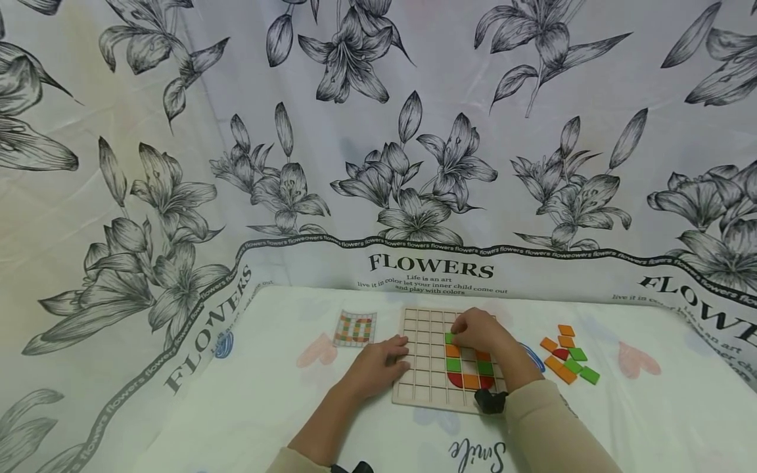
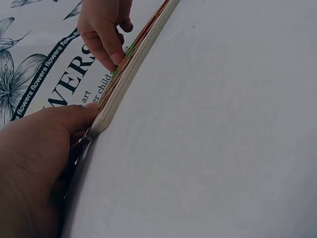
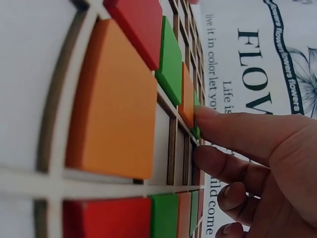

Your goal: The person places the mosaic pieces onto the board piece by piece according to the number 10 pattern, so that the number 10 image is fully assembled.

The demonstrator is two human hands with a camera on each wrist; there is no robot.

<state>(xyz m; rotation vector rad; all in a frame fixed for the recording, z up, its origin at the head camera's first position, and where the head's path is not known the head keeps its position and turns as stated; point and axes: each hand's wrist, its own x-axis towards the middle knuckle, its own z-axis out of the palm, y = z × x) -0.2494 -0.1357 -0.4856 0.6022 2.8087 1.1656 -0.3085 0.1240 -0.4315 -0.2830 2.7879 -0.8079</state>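
A pale wooden grid board (image 1: 422, 358) lies on the table, with green, orange and red tiles in its right part. My left hand (image 1: 378, 368) rests at the board's left edge, thumb (image 2: 86, 113) and fingertips spread apart on it. Over the right half of the board, my right hand (image 1: 481, 332) pinches a green tile (image 3: 196, 133) at the upper end of a tile column; its thumb covers most of that tile. Below it in the column are an orange tile (image 1: 453, 351), a green tile (image 1: 453, 364) and a rounded red tile (image 1: 455, 380).
A small printed pattern card (image 1: 355, 328) lies left of the board. To the right, loose orange, green and red tiles (image 1: 573, 364) are scattered in a group. Behind the table hangs a white cloth (image 1: 426, 256) with printed flowers. A black wrist strap (image 1: 491, 401) overlaps the board's near edge.
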